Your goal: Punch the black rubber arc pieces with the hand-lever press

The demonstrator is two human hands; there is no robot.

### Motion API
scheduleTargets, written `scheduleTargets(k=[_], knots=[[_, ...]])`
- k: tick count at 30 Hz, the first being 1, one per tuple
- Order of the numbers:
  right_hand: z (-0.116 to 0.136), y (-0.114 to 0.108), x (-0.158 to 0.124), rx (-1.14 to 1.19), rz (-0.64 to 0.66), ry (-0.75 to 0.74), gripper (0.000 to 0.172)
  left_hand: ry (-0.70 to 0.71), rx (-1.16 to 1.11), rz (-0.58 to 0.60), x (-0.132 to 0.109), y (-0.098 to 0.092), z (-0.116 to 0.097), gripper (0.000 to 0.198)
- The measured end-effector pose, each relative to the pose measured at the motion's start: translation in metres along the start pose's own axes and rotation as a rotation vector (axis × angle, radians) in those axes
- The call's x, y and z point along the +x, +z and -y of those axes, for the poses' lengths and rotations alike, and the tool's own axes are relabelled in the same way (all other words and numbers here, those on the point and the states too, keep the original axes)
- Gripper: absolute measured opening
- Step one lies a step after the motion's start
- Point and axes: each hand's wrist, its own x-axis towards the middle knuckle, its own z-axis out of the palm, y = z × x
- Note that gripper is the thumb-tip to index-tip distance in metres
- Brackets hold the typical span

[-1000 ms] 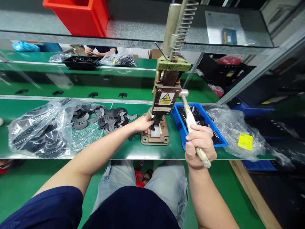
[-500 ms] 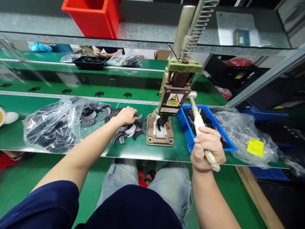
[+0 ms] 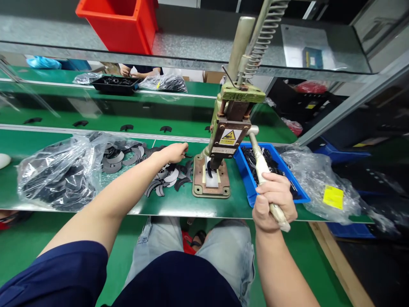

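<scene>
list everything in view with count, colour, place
Press: one, green and brown, bench centre
Curved parts: many, grey-black, left of press
Clear bags: several, colourless, both benches
Blue tray: one, blue, right of press
Spaced pieces: five, black, beyond near rail
Red bin: one, red, upper shelf
Black tray: one, black, far bench
Other person: one, dark sleeve, far bench
Left hand: one, bare, at curved parts
Right hand: one, bare, around lever

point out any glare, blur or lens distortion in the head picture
Head view: glare on the clear bag and the green table near its front edge; head view: dark things at far right look smeared; head view: the press appears slanted, perhaps partly lens stretch.
</scene>
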Motion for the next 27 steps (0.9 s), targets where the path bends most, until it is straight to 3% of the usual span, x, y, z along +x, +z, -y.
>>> scheduleTargets(k=[4,8,13,16,18,20,23,27], knots=[[0.001,0.001,0.000,0.003,-0.005,0.015,0.016,0.136,-0.121,-0.138,-0.021,-0.010,-0.012,0.028],[0.003,0.002,0.000,0.005,-0.016,0.025,0.017,0.181,-0.222,-0.121,-0.040,-0.002,-0.043,0.025],[0.003,0.003,0.001,0.020,-0.014,0.017,0.017,0.002,-0.471,-0.160,-0.049,0.033,-0.079,0.025],[0.004,0.004,0.002,0.026,-0.029,0.002,0.019,-0.144,-0.729,-0.257,-0.046,0.056,-0.083,0.024],[0.004,0.005,0.003,0.027,-0.033,-0.003,0.020,-0.169,-0.890,-0.281,-0.042,0.066,-0.079,0.024],[0.003,0.007,0.004,0.030,-0.034,-0.009,0.020,-0.166,-1.013,-0.243,-0.040,0.071,-0.073,0.025],[0.002,0.009,0.004,0.040,-0.053,-0.024,0.020,-0.146,-1.094,-0.082,-0.039,0.068,-0.068,0.029],[0.000,0.011,0.004,0.042,-0.071,-0.033,0.021,-0.127,-1.089,0.074,-0.040,0.060,-0.082,0.032]])
